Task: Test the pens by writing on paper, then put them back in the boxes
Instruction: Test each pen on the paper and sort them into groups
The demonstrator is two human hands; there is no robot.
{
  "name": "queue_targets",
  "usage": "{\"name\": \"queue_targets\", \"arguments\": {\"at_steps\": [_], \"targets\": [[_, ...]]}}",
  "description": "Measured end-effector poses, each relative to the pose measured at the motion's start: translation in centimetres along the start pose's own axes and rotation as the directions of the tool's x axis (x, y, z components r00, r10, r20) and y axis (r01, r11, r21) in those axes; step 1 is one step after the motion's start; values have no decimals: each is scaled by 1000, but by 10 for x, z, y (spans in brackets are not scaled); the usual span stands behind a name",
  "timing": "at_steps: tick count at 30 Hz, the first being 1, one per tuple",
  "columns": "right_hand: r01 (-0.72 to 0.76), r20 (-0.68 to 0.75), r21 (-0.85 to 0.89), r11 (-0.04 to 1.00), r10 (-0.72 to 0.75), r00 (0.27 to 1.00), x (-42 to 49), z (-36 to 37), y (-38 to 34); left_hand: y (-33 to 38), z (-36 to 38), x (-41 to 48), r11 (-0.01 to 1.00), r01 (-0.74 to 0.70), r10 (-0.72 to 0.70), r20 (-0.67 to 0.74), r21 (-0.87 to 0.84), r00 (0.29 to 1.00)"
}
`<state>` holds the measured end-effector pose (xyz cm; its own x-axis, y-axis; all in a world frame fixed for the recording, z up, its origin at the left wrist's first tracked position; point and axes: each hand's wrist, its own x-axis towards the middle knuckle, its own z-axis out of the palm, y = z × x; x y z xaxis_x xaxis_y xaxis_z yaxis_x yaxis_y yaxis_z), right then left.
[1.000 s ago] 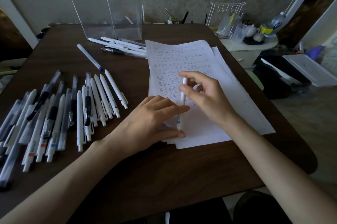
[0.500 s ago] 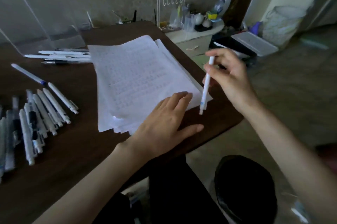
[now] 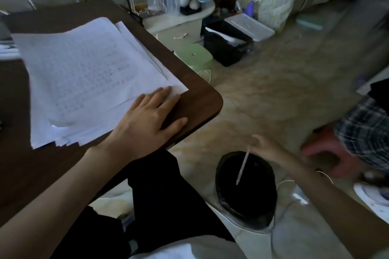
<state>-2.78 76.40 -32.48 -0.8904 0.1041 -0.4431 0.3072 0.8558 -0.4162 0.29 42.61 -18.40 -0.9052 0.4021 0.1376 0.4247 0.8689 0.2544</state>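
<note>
1. Head view, nearest first: the pen [image 3: 242,167] hangs tip-down over the black bin [image 3: 221,199] on the floor, near right. Looks like a dud getting binned.
2. Right hand [image 3: 267,148] is just above, fingers spread. It's blurry, so I can't tell if it's touching the pen. Best to release over the middle of the opening.
3. Left hand [image 3: 145,126] lies flat, pinning the paper [image 3: 84,73] at the table [image 3: 197,103] corner. That pressure stops the sheets sliding.

The right hand [image 3: 267,149] has carried the pen [image 3: 242,167] down over a black bin [image 3: 252,202]
</note>
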Motion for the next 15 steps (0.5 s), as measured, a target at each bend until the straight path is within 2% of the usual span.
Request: {"name": "queue_targets", "arguments": {"at_steps": [3, 5, 8, 10, 13, 15], "targets": [[65, -227, 30, 997, -57, 972, 0, -16, -26, 0, 0, 0, 1000, 0, 0, -10, -6, 1000], [140, -432, 71, 988, -96, 897, -10, -38, -62, 1, -1, 0, 1000, -5, 5, -28, -11, 1000], [448, -597, 167, 878, -272, 755, -39, -65, -125, -4, -8, -4, 1000, -13, 11, -72, -26, 997], [629, -584, 162, 760, -440, 682, -58, -72, -165, -11, -17, -10, 999, 11, -15, -85, -45, 996], [768, -383, 104, 632, -687, 618, -75, -62, -225, -35, -37, -25, 996, 82, -86, -113, -41, 990], [823, -241, 58, 564, -793, 560, -79, -45, -260, -56, -52, -40, 987, 157, -160, -124, -36, 979]]}}
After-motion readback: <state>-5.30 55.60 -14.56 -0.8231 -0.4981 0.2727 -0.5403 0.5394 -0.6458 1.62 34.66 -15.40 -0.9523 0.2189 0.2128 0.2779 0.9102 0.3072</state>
